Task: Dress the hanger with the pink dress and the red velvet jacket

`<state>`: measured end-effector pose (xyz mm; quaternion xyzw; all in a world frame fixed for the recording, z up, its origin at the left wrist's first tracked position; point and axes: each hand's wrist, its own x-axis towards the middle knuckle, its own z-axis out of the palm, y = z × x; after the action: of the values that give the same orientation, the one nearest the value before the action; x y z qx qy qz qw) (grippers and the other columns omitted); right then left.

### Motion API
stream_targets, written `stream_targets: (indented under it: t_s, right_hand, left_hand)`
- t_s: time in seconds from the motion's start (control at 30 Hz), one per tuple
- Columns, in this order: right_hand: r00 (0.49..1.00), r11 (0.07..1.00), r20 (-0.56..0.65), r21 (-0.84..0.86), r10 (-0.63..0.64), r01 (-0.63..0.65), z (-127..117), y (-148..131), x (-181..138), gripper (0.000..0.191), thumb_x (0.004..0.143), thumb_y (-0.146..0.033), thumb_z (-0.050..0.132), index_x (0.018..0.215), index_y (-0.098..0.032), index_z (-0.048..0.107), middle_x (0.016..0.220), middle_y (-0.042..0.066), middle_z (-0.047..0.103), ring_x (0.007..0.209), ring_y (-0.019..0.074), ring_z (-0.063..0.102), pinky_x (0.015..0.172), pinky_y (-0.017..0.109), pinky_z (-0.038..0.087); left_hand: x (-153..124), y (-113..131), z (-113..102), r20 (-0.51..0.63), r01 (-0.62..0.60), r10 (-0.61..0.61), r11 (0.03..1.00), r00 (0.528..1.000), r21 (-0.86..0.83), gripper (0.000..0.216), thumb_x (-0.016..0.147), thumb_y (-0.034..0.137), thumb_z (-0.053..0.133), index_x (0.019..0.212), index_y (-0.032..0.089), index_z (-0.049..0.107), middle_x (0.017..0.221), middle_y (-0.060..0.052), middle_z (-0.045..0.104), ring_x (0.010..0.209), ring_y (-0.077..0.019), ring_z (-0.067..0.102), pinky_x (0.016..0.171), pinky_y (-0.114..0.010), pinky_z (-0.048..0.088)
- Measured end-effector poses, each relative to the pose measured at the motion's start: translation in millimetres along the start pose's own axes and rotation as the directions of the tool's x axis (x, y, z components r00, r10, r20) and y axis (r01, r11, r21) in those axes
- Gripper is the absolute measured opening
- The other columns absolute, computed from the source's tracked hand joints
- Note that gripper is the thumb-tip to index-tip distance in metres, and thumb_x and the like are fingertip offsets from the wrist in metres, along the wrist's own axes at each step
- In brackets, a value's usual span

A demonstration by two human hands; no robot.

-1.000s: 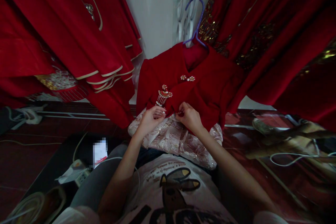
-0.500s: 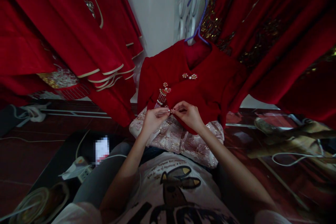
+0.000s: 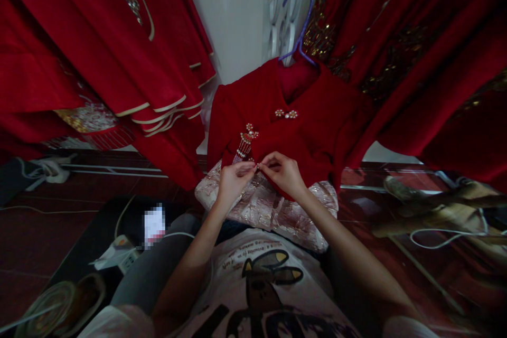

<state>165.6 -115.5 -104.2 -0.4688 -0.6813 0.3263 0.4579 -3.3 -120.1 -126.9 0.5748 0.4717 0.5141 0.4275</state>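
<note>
A red jacket (image 3: 273, 84) hangs in front of me on a purple hanger (image 3: 303, 37). Its lower front lies over a shiny pale pink brocade cloth (image 3: 273, 211) on my lap. A pearl-and-gold clasp (image 3: 286, 114) sits below the neckline, and a beaded tassel ornament (image 3: 246, 140) hangs at the chest. My left hand (image 3: 234, 177) and my right hand (image 3: 283, 171) meet fingertip to fingertip at the jacket's lower front. Both are closed in a pinch around a tiny beaded piece, mostly hidden by the fingers.
Red garments (image 3: 158, 63) with pale edging hang at left, and gold-embroidered red garments (image 3: 415, 63) at right. To my left are a white power strip (image 3: 127, 259) and a lidded plastic cup (image 3: 49, 306). Wooden pieces (image 3: 443, 216) and a white cord lie at right.
Both hands stay pinched at the same spot, with only a slight shift of the fingertips. The jacket has barely moved.
</note>
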Motion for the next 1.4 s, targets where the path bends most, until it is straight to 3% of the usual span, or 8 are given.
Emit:
stream_targets:
  t_s: [0.2,0.4,0.53,0.73,0.87,1.0,1.13,1.4]
  right_hand:
    - [0.996,0.994,-0.025,-0.071,-0.089,0.087,6,4,-5,0.008,0.085,-0.026,0.06,0.086,-0.02,0.064,0.087,0.004,0.066,0.074,0.0142,0.066,0.066,0.027,0.058]
    - [0.994,0.988,-0.011,-0.108,-0.111,0.109,5,1,-3,0.006,0.085,-0.022,0.058,0.085,-0.019,0.064,0.086,0.004,0.063,0.075,0.0135,0.065,0.066,0.026,0.058]
    - [0.989,0.982,-0.093,-0.16,-0.115,0.099,-14,-16,0,0.006,0.084,-0.023,0.06,0.086,-0.019,0.065,0.092,0.004,0.06,0.07,0.0115,0.063,0.058,0.022,0.056]
    - [0.951,0.963,-0.26,-0.248,-0.167,0.101,-47,-42,2,0.006,0.084,-0.023,0.059,0.085,-0.02,0.064,0.093,0.006,0.062,0.071,0.0132,0.062,0.055,0.024,0.053]
    - [0.997,0.972,-0.06,-0.233,-0.044,0.029,-40,-33,0,0.012,0.083,-0.026,0.064,0.092,-0.019,0.064,0.079,0.003,0.067,0.065,0.0132,0.064,0.058,0.025,0.051]
    - [0.985,0.964,0.154,-0.264,0.078,-0.035,-19,-11,-2,0.02,0.081,-0.024,0.066,0.1,-0.018,0.063,0.08,0.003,0.07,0.066,0.0142,0.066,0.063,0.027,0.053]
    - [0.99,0.977,0.126,-0.208,0.066,-0.039,-9,4,1,0.015,0.078,-0.02,0.069,0.091,-0.016,0.062,0.082,0.005,0.07,0.074,0.015,0.067,0.068,0.027,0.054]
    - [0.992,0.992,0.076,-0.076,0.103,-0.097,-5,13,4,0.011,0.072,-0.018,0.074,0.079,-0.018,0.065,0.077,0.002,0.072,0.072,0.0146,0.069,0.071,0.026,0.055]
  left_hand:
    - [0,-7,0,-0.036,-0.028,0.03,0.998,0.999,0.063,0.02,0.074,0.025,0.068,0.091,0.015,0.074,0.09,-0.007,0.077,0.079,-0.0192,0.074,0.08,-0.035,0.061]
    - [4,-4,-7,0.04,-0.08,0.077,0.993,0.996,0.088,0.016,0.076,0.026,0.068,0.089,0.016,0.072,0.088,-0.006,0.075,0.079,-0.0165,0.072,0.076,-0.03,0.059]
    - [8,10,-21,-0.056,-0.112,0.122,0.981,0.991,0.156,0.026,0.077,0.024,0.068,0.102,0.018,0.067,0.086,-0.003,0.072,0.077,-0.0128,0.068,0.068,-0.023,0.055]
    - [10,20,-43,-0.182,-0.162,0.205,0.961,0.962,0.224,0.017,0.081,0.03,0.066,0.095,0.019,0.069,0.087,-0.003,0.069,0.076,-0.0125,0.064,0.069,-0.023,0.051]
    - [3,20,-34,0.019,-0.273,0.289,0.88,0.957,0.389,0.012,0.084,0.031,0.066,0.09,0.022,0.07,0.093,-0.003,0.065,0.083,-0.0148,0.062,0.076,-0.027,0.051]
    - [-3,15,-17,0.168,-0.353,0.317,0.725,0.933,0.591,0.019,0.083,0.03,0.068,0.101,0.024,0.068,0.099,-0.005,0.062,0.095,-0.0199,0.058,0.085,-0.034,0.049]
    - [-1,4,-9,0.156,-0.374,0.36,0.682,0.92,0.628,0.012,0.086,0.028,0.065,0.097,0.021,0.065,0.097,-0.004,0.061,0.094,-0.0199,0.057,0.085,-0.035,0.048]
    - [1,-4,-2,0.094,-0.38,0.384,0.79,0.918,0.48,0.006,0.086,0.015,0.062,0.082,0.019,0.06,0.082,0.001,0.064,0.08,-0.0142,0.059,0.078,-0.028,0.049]
